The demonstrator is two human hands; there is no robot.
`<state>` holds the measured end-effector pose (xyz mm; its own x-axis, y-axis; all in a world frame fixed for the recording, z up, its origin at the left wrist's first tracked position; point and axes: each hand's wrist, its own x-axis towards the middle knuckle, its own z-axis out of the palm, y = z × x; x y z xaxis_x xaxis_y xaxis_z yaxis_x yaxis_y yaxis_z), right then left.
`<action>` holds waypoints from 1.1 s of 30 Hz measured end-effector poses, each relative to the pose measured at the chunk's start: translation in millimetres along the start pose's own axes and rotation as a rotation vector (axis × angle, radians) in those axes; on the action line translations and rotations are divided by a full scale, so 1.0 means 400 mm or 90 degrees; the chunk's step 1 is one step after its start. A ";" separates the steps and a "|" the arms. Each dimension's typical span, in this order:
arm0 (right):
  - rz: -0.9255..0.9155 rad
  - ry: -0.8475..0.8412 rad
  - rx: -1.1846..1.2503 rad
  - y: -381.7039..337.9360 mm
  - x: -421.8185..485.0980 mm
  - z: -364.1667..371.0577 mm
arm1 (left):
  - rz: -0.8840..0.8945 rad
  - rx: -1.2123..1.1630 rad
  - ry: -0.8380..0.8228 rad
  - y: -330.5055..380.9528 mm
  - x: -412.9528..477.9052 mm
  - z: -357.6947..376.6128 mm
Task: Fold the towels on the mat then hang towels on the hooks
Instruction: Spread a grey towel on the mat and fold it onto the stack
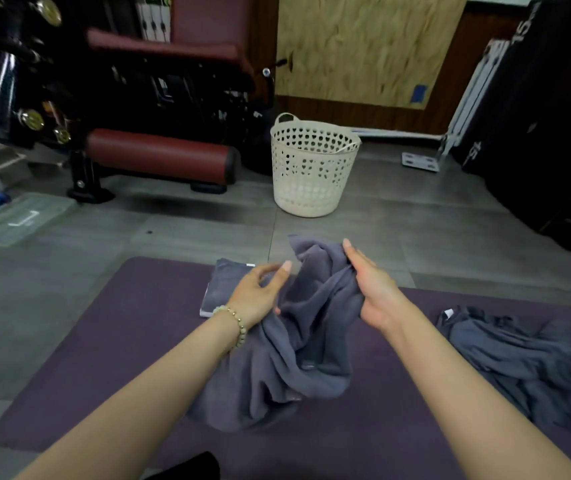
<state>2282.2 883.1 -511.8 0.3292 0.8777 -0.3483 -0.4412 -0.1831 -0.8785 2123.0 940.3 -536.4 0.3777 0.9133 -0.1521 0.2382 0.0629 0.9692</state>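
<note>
The left hand and right hand grip a bunched grey towel hiding most fingers.

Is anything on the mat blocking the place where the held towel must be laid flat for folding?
Nothing visible blocks it. The held towel hangs from the left hand and right hand over bare mat. A folded towel lies at the far edge, a crumpled towel at the right, both aside.
</note>
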 end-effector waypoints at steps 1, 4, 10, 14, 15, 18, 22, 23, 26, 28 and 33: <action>-0.005 -0.006 0.012 -0.006 -0.018 -0.002 | -0.007 0.010 -0.038 0.012 -0.011 0.007; -0.011 -0.045 0.055 -0.021 -0.067 -0.008 | -0.024 -0.049 -0.102 0.039 -0.039 0.037; -0.105 -0.053 -0.066 -0.021 -0.125 -0.033 | -0.015 -0.221 -0.019 0.061 -0.067 0.057; -0.117 -0.016 -0.392 -0.026 -0.137 -0.078 | -0.019 -0.315 0.032 0.050 -0.073 0.038; -0.085 -0.003 -0.484 -0.030 -0.140 -0.093 | -0.013 -0.327 0.038 0.048 -0.073 0.031; -0.005 -0.064 -0.553 -0.037 -0.153 -0.109 | -0.011 -0.316 0.055 0.044 -0.068 0.016; -0.062 -0.274 -0.359 -0.052 -0.175 -0.061 | -0.004 -0.243 -0.013 0.047 -0.073 0.026; -0.089 -0.302 -0.337 -0.049 -0.174 -0.048 | -0.004 -0.212 -0.049 0.049 -0.079 0.031; -0.179 -0.308 -0.309 -0.029 -0.152 -0.032 | -0.018 -0.191 -0.182 0.052 -0.096 0.044; -0.215 -0.287 -0.277 -0.020 -0.140 -0.032 | -0.057 -0.232 -0.213 0.049 -0.107 0.044; -0.244 -0.239 -0.241 -0.011 -0.134 -0.040 | -0.016 -0.113 -0.254 0.032 -0.123 0.037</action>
<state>2279.9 829.7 -494.5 0.0604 0.9942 0.0893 -0.0035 0.0897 -0.9960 2120.7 890.0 -519.5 0.6979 0.6860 -0.2059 0.1076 0.1838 0.9771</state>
